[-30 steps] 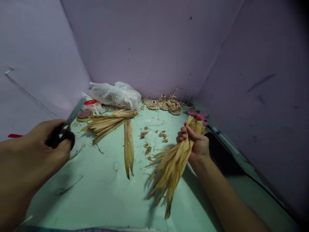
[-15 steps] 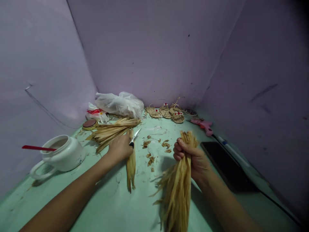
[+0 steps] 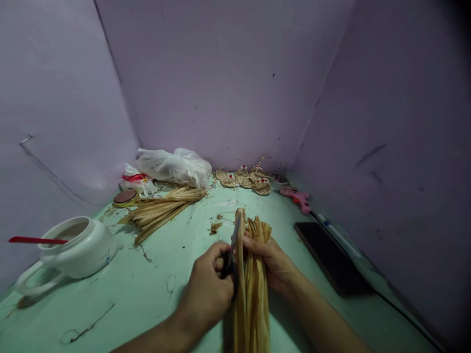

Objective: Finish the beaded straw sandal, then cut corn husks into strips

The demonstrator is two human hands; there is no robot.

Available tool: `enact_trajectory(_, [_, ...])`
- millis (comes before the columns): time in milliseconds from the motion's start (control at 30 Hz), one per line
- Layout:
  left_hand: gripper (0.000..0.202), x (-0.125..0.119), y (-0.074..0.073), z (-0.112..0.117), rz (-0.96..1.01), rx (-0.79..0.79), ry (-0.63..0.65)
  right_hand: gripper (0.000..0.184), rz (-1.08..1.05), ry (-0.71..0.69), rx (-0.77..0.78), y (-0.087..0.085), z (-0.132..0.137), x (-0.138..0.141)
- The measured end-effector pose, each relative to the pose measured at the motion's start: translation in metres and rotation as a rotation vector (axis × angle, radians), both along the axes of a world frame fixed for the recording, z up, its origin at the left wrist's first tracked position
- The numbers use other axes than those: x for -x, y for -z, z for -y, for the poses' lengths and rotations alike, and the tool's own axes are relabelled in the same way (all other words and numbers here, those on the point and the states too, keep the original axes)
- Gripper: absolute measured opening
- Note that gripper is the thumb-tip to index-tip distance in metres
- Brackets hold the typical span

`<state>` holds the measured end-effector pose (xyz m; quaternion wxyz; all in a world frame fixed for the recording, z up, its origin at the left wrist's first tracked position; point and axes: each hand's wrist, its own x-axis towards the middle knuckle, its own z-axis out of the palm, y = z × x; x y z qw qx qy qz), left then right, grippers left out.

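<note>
Gripping scissors [image 3: 229, 264] in the left hand [image 3: 211, 287] at the lower centre of the frame, with fingers curled about black handles and partly hiding them. Pinching a bundle of dried strips [image 3: 256, 274] in the right hand [image 3: 277, 264], slightly right of centre, with thumb pressed against the near side and the other fingers mostly hidden behind. Cannot tell whether the blades bite the strip alongside or only touch it. Running past the bottom edge, lower ends cut off; papery, ribbed, straw-coloured, folded at the top
</note>
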<state>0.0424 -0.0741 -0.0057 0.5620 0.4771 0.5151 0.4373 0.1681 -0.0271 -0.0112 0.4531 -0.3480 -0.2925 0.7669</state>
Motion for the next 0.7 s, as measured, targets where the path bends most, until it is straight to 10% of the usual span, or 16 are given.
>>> enact_trajectory(233, [0.03,0.043,-0.012,-0.018,-0.216,-0.058,0.177,0.037,0.104,0.065,0.054,-0.005,-0.009,-0.018])
enact_trajectory(467, [0.023,0.079,-0.023,-0.029,-0.306,-0.001,0.515,0.023,0.532,0.06,-0.272,-0.021,-0.005,-0.031])
enact_trajectory(700, [0.007,0.075,-0.015,-0.024,-0.391,-0.089,0.512,0.011,0.766,-0.028,-0.426,-0.023,0.007,-0.011])
